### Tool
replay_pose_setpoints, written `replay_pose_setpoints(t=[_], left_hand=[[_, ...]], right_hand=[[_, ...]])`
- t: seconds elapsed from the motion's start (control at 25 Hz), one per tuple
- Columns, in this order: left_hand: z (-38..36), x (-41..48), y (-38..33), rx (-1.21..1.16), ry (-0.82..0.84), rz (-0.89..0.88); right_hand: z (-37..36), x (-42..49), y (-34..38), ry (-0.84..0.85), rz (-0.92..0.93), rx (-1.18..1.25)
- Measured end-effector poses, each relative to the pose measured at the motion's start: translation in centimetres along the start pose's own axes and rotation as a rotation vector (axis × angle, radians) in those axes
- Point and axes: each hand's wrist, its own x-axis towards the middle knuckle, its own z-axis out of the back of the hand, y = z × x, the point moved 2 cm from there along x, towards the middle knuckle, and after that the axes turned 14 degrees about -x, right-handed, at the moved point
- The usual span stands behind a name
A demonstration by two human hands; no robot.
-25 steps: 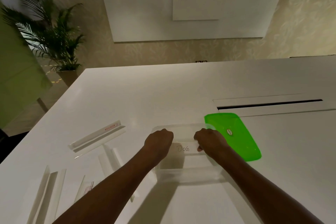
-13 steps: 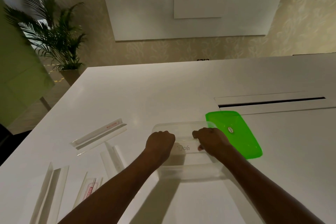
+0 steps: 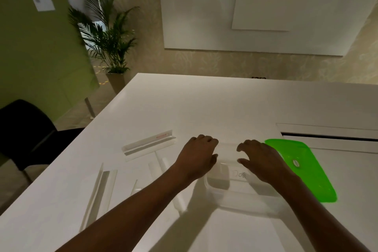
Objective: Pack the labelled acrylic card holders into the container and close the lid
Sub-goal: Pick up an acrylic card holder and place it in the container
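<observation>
White and glossy, the wide surface (image 3: 204, 108) fills most of the head view, with a pale patterned wall, a potted palm (image 3: 108, 35) and a green panel with a paper sheet behind it, and a black chair (image 3: 22, 129) at the left edge. A long dark slot (image 3: 327, 136) is cut into the surface at the right.

Near the front stands a clear rectangular plastic container (image 3: 241, 196), open at the top, with a handwritten word on something inside it that I cannot read for sure. Just beside it on the right lies a bright green rectangular plastic lid (image 3: 302, 170), flat on the surface and off the container.

Both bare hands are over the container. The left hand (image 3: 196, 155) hovers at its left rim with the fingers curled down; whether its grip closes on anything cannot be told. The right hand (image 3: 261, 161) is over the right part, fingers spread and slack, its grip open and holding nothing.

To the left of the container lie several clear acrylic card holders. One long holder with a red label (image 3: 149, 145) lies farthest back, slanted. Another long holder (image 3: 98, 192) lies near the front left, and shorter ones (image 3: 161, 165) sit between these and the left forearm, partly hidden by it.
</observation>
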Motion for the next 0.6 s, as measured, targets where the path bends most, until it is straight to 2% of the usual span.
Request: replay_pose_setpoints(t=[0.16,0.36,0.48,0.6], left_hand=[[2.8,-1.9,4.9,-0.027,-0.096,0.096],[5.4,-4.9,13.5,-0.007,-0.079,0.319],[6.1,-6.4,18.4,0.034,-0.038,0.439],[6.1,-7.3,21.8,0.068,0.044,0.528]], right_hand=[[2.4,2.0,4.3,-0.161,-0.024,0.092],[3.8,4.4,10.5,-0.295,0.021,0.262],[3.5,6.4,14.3,-0.263,0.075,0.292],[1.4,9.6,17.3,-0.107,0.082,0.307]])
